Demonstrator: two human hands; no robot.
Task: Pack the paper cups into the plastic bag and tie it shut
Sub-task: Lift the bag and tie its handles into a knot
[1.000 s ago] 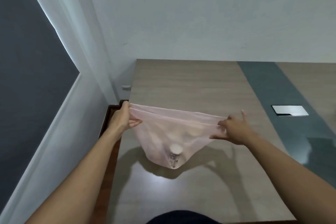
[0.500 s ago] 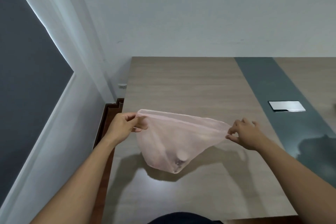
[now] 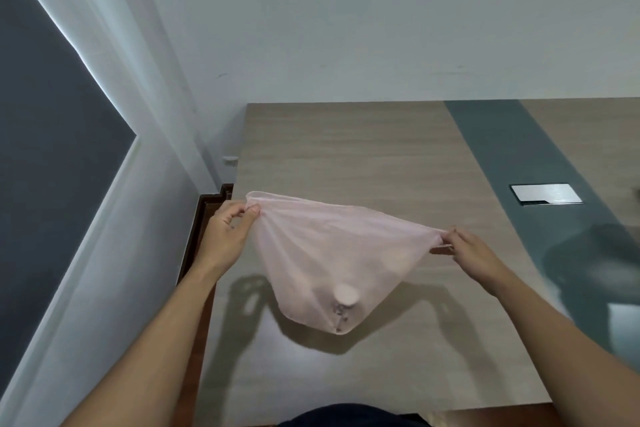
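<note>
Bag (image 3: 332,246) hangs in the air above the table (image 3: 363,149), stretched by its top edge between the two hands, and its shadow falls on the tabletop just below it. The table is a pale wood-grain laminate with a dull sheen. A grey strip (image 3: 512,156) runs across it on the right, and a rectangular metal plate (image 3: 545,193) is set flush in that strip. The table's far edge meets a plain white wall (image 3: 381,28). On the left a white curtain (image 3: 114,62) hangs beside a dark panel (image 3: 41,132), with brown wooden trim (image 3: 204,215) along the table's left side.

The bag is thin, translucent pink plastic. It is pulled taut at the top and creased near each grip, and it sags to a rounded point at the bottom. Through the film a cup (image 3: 344,295) shows as a pale round disc low in the bag, with dark print beneath it. Other pale shapes higher inside are too blurred to count.

The left hand (image 3: 225,236) pinches the bag's left corner between thumb and fingers. The right hand (image 3: 474,253) pinches the right corner, where the plastic is gathered to a narrow strand.
</note>
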